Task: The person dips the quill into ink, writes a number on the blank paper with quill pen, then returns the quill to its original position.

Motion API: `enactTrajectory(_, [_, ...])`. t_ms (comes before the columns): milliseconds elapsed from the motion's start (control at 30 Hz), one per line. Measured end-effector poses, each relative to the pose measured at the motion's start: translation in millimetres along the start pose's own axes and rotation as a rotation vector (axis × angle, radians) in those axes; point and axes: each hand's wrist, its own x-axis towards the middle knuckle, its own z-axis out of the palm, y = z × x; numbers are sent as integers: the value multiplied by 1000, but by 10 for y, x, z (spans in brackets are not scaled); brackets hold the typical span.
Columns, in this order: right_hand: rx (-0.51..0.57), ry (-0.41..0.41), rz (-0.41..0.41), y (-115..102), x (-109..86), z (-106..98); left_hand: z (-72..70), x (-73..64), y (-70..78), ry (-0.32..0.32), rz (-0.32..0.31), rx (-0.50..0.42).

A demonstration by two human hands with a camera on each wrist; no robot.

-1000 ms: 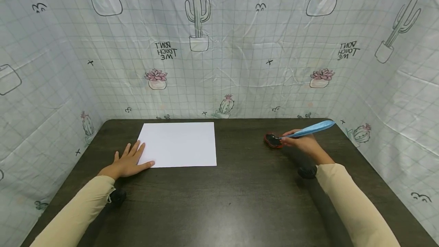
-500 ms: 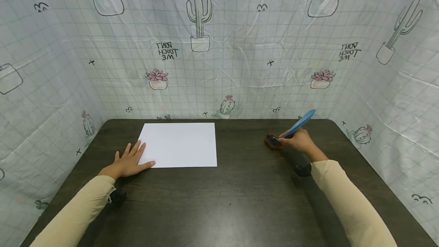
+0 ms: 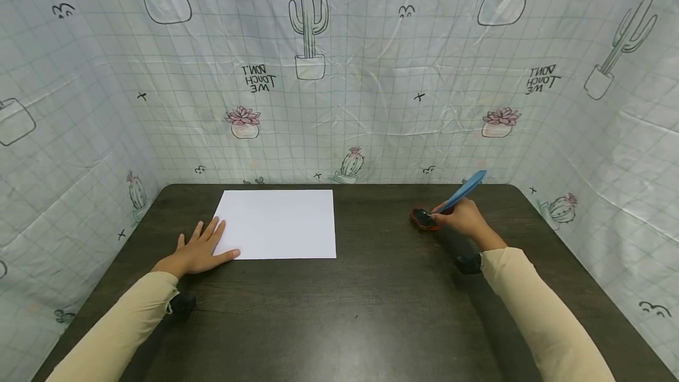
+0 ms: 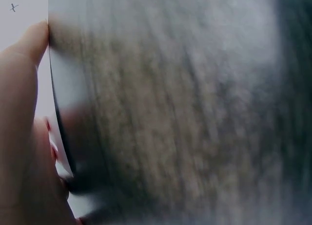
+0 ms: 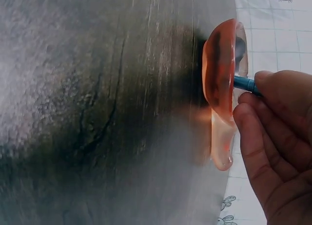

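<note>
My left hand (image 3: 196, 252) lies flat with spread fingers on the left edge of a blank white sheet of paper (image 3: 281, 223), the thumb at its near left corner. My right hand (image 3: 469, 219) pinches a blue feather pen (image 3: 467, 188) near its lower end, the feather leaning up and to the right. The pen's lower end reaches into a small translucent orange-red dish (image 5: 218, 69) with a short handle-like end; dark liquid (image 3: 422, 218) shows inside. In the right wrist view, thumb and fingers grip the blue shaft (image 5: 245, 84); its tip is hidden by the dish wall.
The dark wooden table (image 3: 339, 317) carries the paper at left and the dish at right. A white gridded cloth (image 3: 382, 87) printed with cacti hangs behind the table and along both sides. Each wrist wears a black device.
My right hand has shifted slightly left and turned, bringing the feather pen more upright with its lower end still in the dish. My left hand and the paper stay in place.
</note>
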Motion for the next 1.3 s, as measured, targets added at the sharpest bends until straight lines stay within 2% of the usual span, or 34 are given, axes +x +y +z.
enactTrajectory(400, [-14,-7,-41,-21,13,25,11,-14,-19,3,-1,-2])
enactTrajectory(700, [-3,-7,14,-8,3,5,34,2,-43,8,13,-39])
enactTrajectory(967, [0,-73,84,-65,3,-2,92,80,-148,5,0,-16])
enactTrajectory(1167, [47,-71,114,-98,3,-14,82,68,-129,-4,4,-28])
enactTrajectory(1300, [36,-65,110,-86,2,-43,51,41,-86,-10,6,-35])
